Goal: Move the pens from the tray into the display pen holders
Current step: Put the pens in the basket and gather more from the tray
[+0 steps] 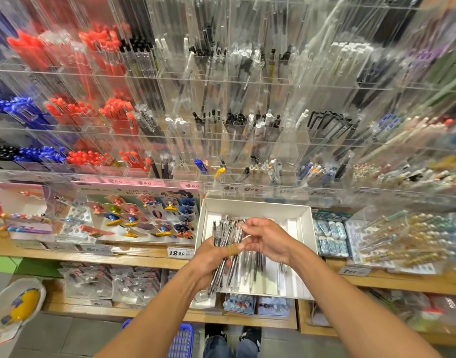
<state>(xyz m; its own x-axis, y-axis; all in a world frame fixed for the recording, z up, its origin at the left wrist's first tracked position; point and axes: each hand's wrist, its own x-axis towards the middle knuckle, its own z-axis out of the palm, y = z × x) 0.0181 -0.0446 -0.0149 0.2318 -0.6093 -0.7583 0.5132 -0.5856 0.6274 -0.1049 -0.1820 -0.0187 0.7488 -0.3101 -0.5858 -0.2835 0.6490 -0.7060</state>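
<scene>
Shoes (233,334) and jeans at bottom centre, beside a blue basket (181,341) on the floor.

Left hand (212,257): fingers curled round a bundle of pens (228,244), clear barrels with dark and silver parts, held upright and tilted over the tray; a tan plaster on the thumb.

Right hand (266,240): fingertips pinching the upper ends of pens in the same bundle.

Tray (305,228): white, shallow, standing on the wooden shelf (134,257) below the display; more pens lie loose on its floor beneath both hands.

Left of tray: card of figure clips (144,218), price tag (180,252) reading 12.90.

Right of tray: packs of erasers (331,237), then a clear box of gold-trimmed pens (399,241).

Holders (247,140): clear acrylic tiers along the back wall. Left to right, stocked with blue, red, then black, white and clear pens, then mixed colours at far right, blurred. Price labels along the lowest front edge.
</scene>
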